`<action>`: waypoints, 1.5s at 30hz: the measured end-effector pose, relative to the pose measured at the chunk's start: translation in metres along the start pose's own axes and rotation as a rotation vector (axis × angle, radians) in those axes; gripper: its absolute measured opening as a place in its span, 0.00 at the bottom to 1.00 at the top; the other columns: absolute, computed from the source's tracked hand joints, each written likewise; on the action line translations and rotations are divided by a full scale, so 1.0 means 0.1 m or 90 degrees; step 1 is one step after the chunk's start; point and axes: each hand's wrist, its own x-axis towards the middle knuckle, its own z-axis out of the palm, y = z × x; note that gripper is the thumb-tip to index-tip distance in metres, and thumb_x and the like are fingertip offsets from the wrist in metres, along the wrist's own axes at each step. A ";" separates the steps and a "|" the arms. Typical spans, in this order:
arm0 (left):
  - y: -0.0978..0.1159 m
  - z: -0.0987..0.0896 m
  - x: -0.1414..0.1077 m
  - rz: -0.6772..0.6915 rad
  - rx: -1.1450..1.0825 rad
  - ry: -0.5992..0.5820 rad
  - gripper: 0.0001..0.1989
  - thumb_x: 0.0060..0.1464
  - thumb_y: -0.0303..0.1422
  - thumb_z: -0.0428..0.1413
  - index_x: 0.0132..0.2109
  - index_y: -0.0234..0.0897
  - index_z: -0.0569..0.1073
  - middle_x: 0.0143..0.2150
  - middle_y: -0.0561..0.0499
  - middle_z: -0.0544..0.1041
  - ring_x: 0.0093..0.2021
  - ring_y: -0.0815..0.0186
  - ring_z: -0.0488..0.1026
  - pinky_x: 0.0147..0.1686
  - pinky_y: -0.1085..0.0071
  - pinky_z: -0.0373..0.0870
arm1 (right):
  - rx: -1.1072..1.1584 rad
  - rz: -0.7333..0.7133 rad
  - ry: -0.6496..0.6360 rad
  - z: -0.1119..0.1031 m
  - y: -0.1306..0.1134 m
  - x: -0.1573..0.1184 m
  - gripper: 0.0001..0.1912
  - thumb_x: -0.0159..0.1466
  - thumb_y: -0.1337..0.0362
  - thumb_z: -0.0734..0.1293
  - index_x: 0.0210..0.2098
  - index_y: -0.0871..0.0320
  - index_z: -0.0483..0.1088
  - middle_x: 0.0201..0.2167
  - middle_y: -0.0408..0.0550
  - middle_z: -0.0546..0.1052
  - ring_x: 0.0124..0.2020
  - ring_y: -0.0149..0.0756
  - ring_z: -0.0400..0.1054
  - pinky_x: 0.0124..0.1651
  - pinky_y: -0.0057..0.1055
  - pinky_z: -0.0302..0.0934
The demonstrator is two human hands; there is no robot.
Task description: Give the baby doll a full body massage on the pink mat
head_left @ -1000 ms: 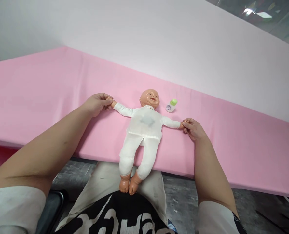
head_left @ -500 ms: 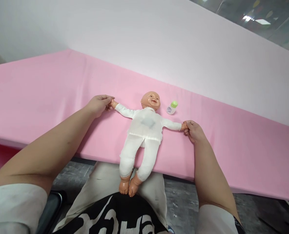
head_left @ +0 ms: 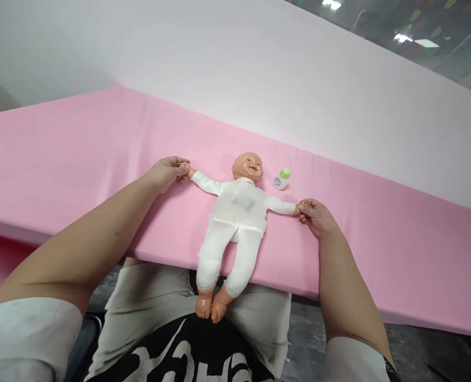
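Observation:
A baby doll (head_left: 239, 207) in a white top and trousers lies face up on the pink-covered table (head_left: 80, 143), its arms stretched out to both sides and its feet hanging past the near edge. My left hand (head_left: 168, 174) is closed around the doll's hand on the left. On the other side, my right hand (head_left: 315, 216) pinches the doll's other hand between thumb and fingers. A small clear bottle (head_left: 281, 179) with a green cap is beside the doll's head, touched by neither hand.
Behind the table rises a pale wall (head_left: 259, 74), with a glass pane (head_left: 410, 37) at the top right. My lap and black printed shirt (head_left: 203, 350) are close to the near edge. A dark chair (head_left: 85, 339) shows at the lower left.
The view has shifted slightly, and my legs have spread apart. Both hands still hold the doll's hands, with the doll's arms in nearly the same spread position.

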 end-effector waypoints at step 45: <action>0.02 0.01 -0.03 0.025 0.010 -0.001 0.08 0.48 0.28 0.68 0.33 0.36 0.76 0.26 0.49 0.76 0.23 0.68 0.71 0.22 0.73 0.66 | -0.005 -0.032 -0.015 0.00 0.00 -0.01 0.22 0.51 0.54 0.83 0.33 0.54 0.70 0.22 0.37 0.71 0.18 0.26 0.61 0.20 0.24 0.53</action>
